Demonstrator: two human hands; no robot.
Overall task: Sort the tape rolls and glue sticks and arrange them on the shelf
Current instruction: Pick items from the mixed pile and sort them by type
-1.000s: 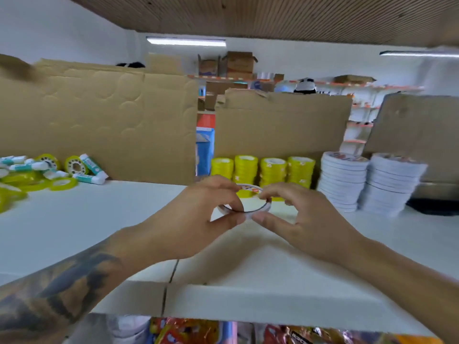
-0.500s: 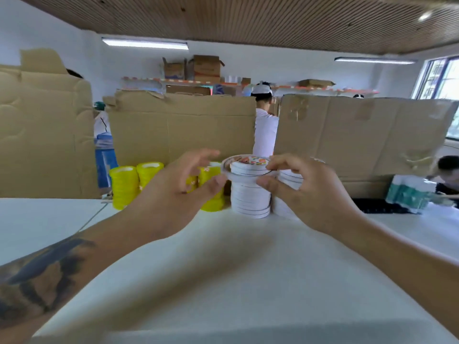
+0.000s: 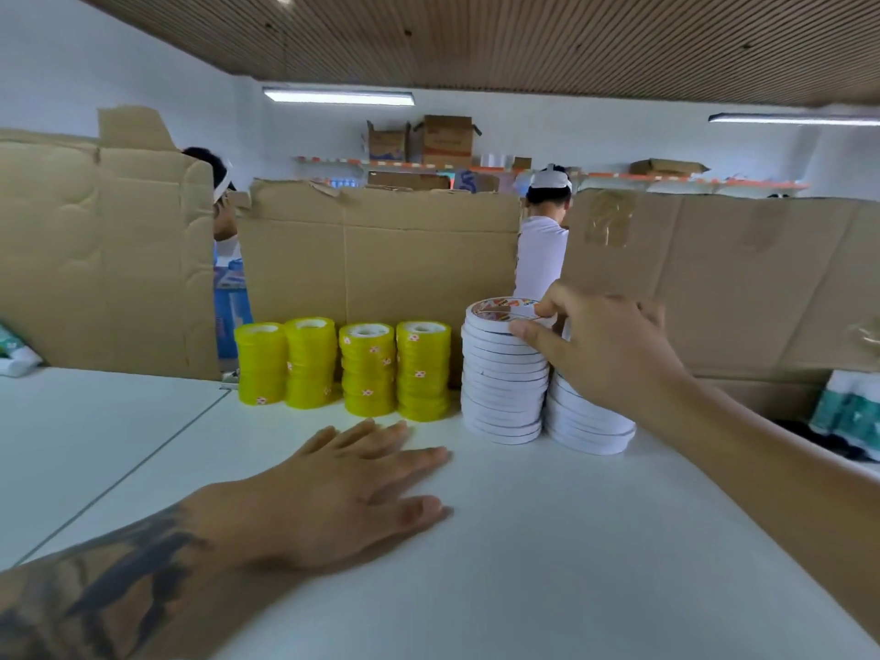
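Two white tape stacks (image 3: 505,378) stand side by side on the white shelf (image 3: 547,564) in my head view, just right of four yellow tape stacks (image 3: 343,366). My right hand (image 3: 605,354) pinches the top white roll (image 3: 500,311) between thumb and fingers. My left hand (image 3: 347,493) rests flat, fingers spread, on the shelf.

Bare white shelf top (image 3: 547,540) in front; yellow tape stacks (image 3: 343,366), white tape stacks (image 3: 505,378) and cardboard wall (image 3: 381,259) behind.
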